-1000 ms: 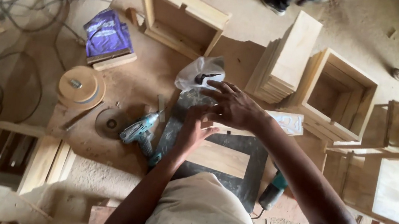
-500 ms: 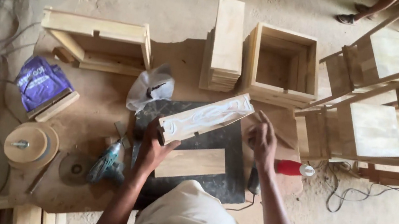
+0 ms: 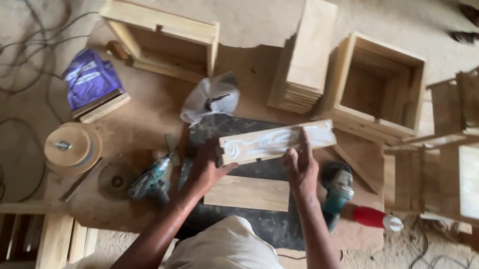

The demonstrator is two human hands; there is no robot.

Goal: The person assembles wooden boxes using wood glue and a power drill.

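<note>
Head view: both hands now hold 1 wooden board [image 3: 275, 144] above the dark mat [image 3: 229, 213]. Half a second earlier only the left hand [image 3: 205, 170] gripped it while the right hand [image 3: 302, 172] hovered apart, so the board has gone from a one-handed lift to a steadied two-handed hold.

The left hand is clamped on the board's lower-left end. The right hand presses flat against its near edge toward the middle, fingers together.

The board's long axis runs from lower left to upper right, the far end tilted up toward the open wooden box [image 3: 376, 88]. Its broad face, smeared with white glue, faces up.

A second board [image 3: 247, 192] lies flat on the mat below, with an angle grinder [image 3: 340, 191] just beside the right hand.
</note>
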